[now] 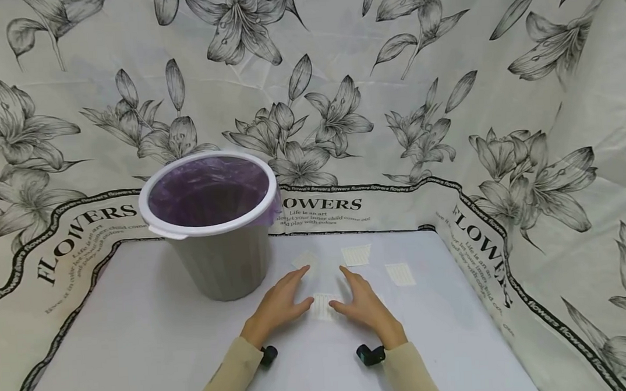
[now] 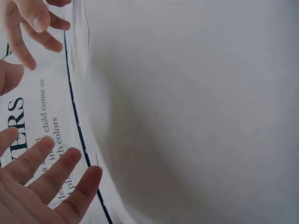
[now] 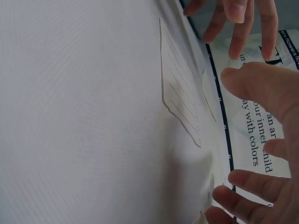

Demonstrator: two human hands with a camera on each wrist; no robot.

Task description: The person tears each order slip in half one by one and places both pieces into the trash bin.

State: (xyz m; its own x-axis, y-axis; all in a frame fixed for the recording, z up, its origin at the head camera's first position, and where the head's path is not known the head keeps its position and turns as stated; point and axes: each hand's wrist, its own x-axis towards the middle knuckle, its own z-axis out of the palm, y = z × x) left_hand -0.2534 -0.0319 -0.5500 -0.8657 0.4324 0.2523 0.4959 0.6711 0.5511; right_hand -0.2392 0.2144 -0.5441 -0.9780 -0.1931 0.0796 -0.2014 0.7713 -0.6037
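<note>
In the head view my left hand [image 1: 280,302] and right hand [image 1: 366,304] face each other over the white table, fingers spread and nothing held. Between and below them lies a lined paper piece [image 1: 323,307], partly covered by the thumbs. Beyond the fingertips are a pale paper piece [image 1: 305,259], another lined piece [image 1: 356,255], and one farther right [image 1: 400,274]. From the right wrist, a torn-edged lined paper [image 3: 180,88] lies flat on the table, apart from the right fingers [image 3: 257,186]. The left wrist view shows the left fingers [image 2: 77,193] extended.
A grey waste bin [image 1: 221,266] with a white rim and a purple bag liner [image 1: 208,194] stands left of my left hand. White cloth covers the tabletop [image 1: 141,343]. Behind and at the sides hangs a flower-printed curtain [image 1: 420,126].
</note>
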